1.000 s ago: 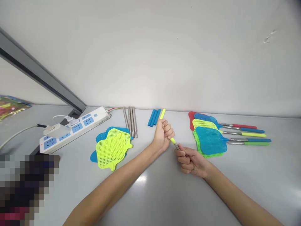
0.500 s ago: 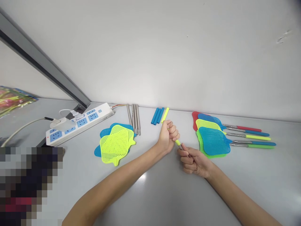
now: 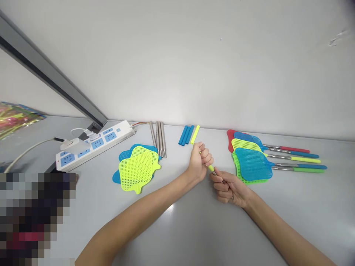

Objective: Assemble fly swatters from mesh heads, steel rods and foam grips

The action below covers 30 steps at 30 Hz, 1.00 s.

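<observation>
My left hand [image 3: 200, 160] is closed round a yellow grip sleeve [image 3: 211, 168], most of which its fingers hide. A metal rod [image 3: 214, 173] runs from the sleeve's lower end into my right hand [image 3: 229, 188], which is wrapped round it. Both hands are close together above the table. Just beyond my left hand lie a loose yellow sleeve [image 3: 195, 135] and several blue sleeves [image 3: 186, 135]. Several metal rods [image 3: 160, 139] lie side by side farther left. Yellow and blue fly swatter heads [image 3: 135, 173] are stacked left of my left arm.
At right lie several whole fly swatters [image 3: 255, 164] with coloured grips. A white power strip [image 3: 95, 146] with plugs and cables crosses the left side. Behind it are a grey metal post [image 3: 55, 70] and a shiny plastic bag [image 3: 19, 118]. A pale wall [image 3: 210, 66] borders the table.
Both hands keep their grip on the sleeve and rod in almost the same pose. The whole view has shifted slightly; the things on the table lie as before.
</observation>
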Motion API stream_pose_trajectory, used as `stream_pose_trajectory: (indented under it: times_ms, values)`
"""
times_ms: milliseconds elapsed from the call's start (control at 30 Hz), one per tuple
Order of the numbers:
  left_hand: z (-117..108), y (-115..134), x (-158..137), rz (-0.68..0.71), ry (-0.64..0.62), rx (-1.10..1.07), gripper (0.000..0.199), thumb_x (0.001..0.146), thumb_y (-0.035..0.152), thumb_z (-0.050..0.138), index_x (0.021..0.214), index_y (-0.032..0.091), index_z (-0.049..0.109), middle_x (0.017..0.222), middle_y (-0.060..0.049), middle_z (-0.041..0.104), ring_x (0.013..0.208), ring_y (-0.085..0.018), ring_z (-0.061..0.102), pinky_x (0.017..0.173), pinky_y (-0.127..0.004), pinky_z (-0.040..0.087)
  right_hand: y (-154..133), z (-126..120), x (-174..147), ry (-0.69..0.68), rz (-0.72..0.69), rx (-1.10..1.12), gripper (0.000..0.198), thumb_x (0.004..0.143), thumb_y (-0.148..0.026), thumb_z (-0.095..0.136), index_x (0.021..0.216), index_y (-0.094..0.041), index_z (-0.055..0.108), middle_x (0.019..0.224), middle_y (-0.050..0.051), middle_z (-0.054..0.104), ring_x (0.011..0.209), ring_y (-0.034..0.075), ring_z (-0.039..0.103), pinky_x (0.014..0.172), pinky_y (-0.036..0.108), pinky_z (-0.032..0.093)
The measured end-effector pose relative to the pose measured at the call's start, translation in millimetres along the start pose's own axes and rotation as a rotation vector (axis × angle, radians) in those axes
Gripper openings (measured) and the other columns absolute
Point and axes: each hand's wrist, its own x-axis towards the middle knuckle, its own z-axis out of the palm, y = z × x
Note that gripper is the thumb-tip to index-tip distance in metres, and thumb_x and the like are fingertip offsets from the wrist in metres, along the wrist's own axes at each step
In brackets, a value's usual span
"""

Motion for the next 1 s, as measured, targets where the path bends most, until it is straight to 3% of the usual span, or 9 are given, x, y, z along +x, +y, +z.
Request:
stream_pose_trajectory:
  times_ms: [400,767,1000]
  values:
    - [-11.3,-3.2,11.1,-0.094,-0.019,-0.06,0.028,0.071,0.023,0.046,0.052,0.019,0.025,0.039,0.01,0.011,0.028,-0.003,0.013,0.029,-0.016,0.016,1.2,4.2,0.9,0.05,-0.018,-0.05,0.036,0.078,-0.05,0.038,0.062,-0.02,0.029,0.04,-0.011,0.015,0.03,0.004,0.006,0.034,0.02,0.012]
    - [-11.5,2.8,17.9,-0.248,-0.052,-0.069,0.03,0.075,0.024,0.045,0.051,0.018,0.029,0.038,0.01,0.015,0.027,-0.003,0.016,0.03,-0.016,0.017,1.3,5.3,1.4,-0.064,-0.045,-0.039,0.03,0.082,-0.043,0.034,0.066,-0.018,0.035,0.044,-0.008,0.023,0.033,0.004,0.017,0.039,0.02,0.021]
    - [-14.2,4.2,21.5,-0.314,-0.071,-0.059,0.031,0.078,0.032,0.045,0.054,0.017,0.034,0.037,0.01,0.016,0.026,-0.003,0.018,0.03,-0.016,0.02,-2.4,4.3,-0.2,-0.053,-0.008,-0.011,0.018,0.08,-0.033,0.045,0.073,-0.017,0.041,0.054,-0.006,0.027,0.04,0.005,0.018,0.032,0.015,0.011]
